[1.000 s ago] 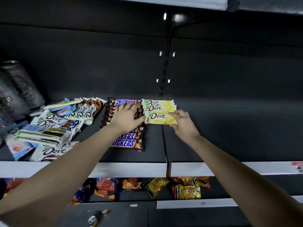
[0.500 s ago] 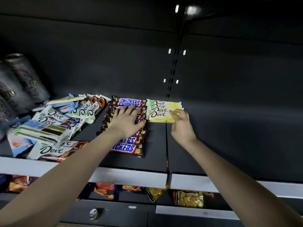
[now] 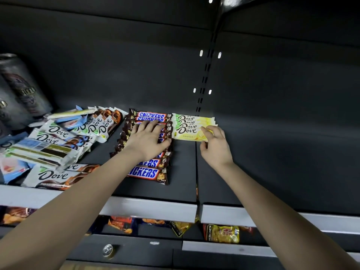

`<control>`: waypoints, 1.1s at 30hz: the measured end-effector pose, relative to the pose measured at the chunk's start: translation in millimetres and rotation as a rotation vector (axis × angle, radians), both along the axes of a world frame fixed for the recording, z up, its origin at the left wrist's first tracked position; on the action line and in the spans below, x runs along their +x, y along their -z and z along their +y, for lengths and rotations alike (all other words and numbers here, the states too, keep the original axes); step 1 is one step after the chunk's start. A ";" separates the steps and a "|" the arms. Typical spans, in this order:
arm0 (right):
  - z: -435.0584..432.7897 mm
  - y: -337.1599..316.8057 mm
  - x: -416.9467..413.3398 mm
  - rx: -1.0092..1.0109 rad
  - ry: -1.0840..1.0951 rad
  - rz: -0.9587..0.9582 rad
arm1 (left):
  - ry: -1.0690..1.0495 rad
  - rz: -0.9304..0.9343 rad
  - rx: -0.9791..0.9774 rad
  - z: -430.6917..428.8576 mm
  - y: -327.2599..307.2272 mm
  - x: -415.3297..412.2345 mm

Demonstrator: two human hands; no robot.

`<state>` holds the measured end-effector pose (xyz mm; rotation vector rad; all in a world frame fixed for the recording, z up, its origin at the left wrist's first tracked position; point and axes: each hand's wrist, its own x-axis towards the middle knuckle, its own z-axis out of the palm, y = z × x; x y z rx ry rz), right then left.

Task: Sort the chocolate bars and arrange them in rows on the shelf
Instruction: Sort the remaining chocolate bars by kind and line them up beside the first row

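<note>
A row of Snickers bars (image 3: pixel 148 172) runs front to back in the middle of the dark shelf (image 3: pixel 183 172). My left hand (image 3: pixel 148 139) lies flat on that row with fingers spread. To its right sit several overlapping yellow Dove bars (image 3: pixel 187 126) at the back of the shelf. My right hand (image 3: pixel 213 145) touches the right end of the front yellow bar with thumb and fingertips; whether it grips the bar is unclear. A loose pile of white and blue Dove bars (image 3: pixel 52 141) lies at the left.
Dark drink cans (image 3: pixel 21 90) stand at the far left behind the pile. The shelf's white front edge (image 3: pixel 148 208) runs across below my arms. Snack bags (image 3: pixel 222 233) lie on the lower shelf. The shelf to the right of the yellow bars is bare.
The yellow Dove bars have slid back on the shelf beside the far Snickers bars, with my right hand following. My left hand stays on the Snickers row. The camera has tilted.
</note>
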<state>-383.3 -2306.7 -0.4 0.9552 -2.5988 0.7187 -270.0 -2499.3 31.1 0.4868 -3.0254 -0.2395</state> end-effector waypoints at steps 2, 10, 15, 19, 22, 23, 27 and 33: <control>-0.5 -1.1 1.7 0.018 -0.001 0.013 | 0.002 0.001 0.008 -0.2 -0.4 0.3; -4.7 -8.7 14.2 0.068 0.058 0.123 | 0.026 0.006 0.088 -1.2 -6.8 2.1; -35.7 -30.2 31.4 0.000 0.028 0.153 | 0.076 0.043 0.245 -17.2 -21.7 10.4; -72.1 -49.1 50.4 -0.072 -0.051 0.159 | 0.084 0.084 0.162 -43.8 -24.5 25.3; -99.4 -56.1 66.3 -0.085 -0.111 0.181 | 0.063 0.102 0.145 -67.1 -25.0 40.9; -107.3 -58.0 71.1 -0.092 -0.129 0.183 | 0.055 0.107 0.146 -74.4 -25.3 46.1; -142.1 -65.8 93.6 -0.118 -0.185 0.165 | 0.003 0.118 0.121 -104.7 -27.2 68.7; -180.5 -67.6 120.1 -0.065 -0.241 0.175 | -0.040 0.130 0.072 -146.2 -24.7 98.2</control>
